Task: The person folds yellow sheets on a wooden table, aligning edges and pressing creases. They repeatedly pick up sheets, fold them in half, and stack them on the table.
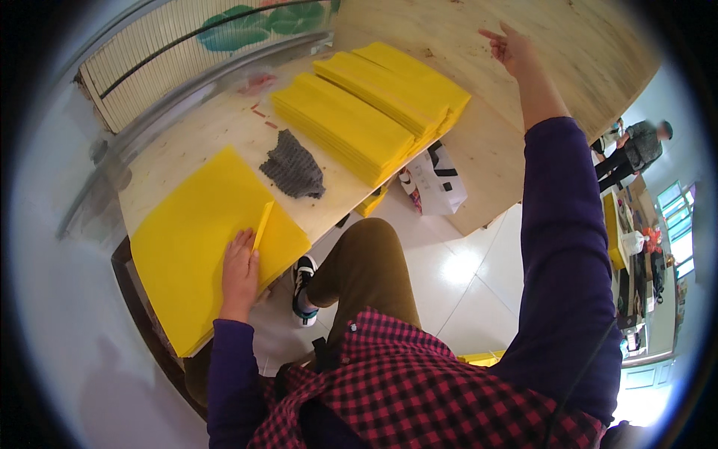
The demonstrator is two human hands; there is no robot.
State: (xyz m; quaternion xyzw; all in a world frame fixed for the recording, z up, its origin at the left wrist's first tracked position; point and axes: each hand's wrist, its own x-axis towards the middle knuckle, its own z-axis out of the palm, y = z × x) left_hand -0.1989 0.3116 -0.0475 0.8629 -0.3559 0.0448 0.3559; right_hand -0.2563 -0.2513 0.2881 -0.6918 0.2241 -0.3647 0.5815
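Observation:
My left hand lies on a stack of large yellow sheets at the left of the table. Its fingers are flat, touching a narrow raised fold on the top sheet. Far off to the right, my right hand is stretched out above bare wooden board, fingers apart, with nothing in it. Between the hands, folded yellow sheets lie in neat piles side by side. A crumpled dark grey knitted cloth rests between the large sheets and these piles.
The wooden tabletop continues to the right. A white printed bag stands below the table edge. Against the wall at the back left is a slatted panel with green painting. A person stands at the far right.

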